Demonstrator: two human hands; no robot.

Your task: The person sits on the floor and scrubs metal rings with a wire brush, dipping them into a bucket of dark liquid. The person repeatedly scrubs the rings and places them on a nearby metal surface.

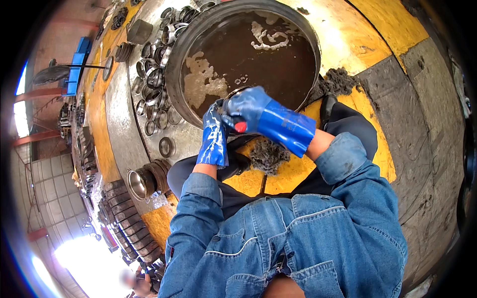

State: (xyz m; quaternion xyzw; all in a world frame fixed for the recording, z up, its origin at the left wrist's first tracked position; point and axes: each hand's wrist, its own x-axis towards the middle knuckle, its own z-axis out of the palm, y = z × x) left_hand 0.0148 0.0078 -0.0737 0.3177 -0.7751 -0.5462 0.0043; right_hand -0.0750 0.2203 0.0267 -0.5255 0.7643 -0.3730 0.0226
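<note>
Both my hands wear wet blue rubber gloves and meet at the near rim of a round basin (175,59) filled with dirty brown, foamy liquid. My left hand (214,130) grips the edge of a round metal ring part (233,92) held just over the liquid. My right hand (251,110) is closed on a tool with a red handle end (240,127), pressed against the same ring. Most of the ring is hidden by the gloves. My denim sleeves and dark trousers fill the lower picture.
Several metal bearing rings (154,79) lie heaped left of the basin on a steel sheet. A grey wad of rag waste (268,155) lies on the yellow floor by my knees, another (338,82) right of the basin. Stacked round parts (144,181) stand at lower left.
</note>
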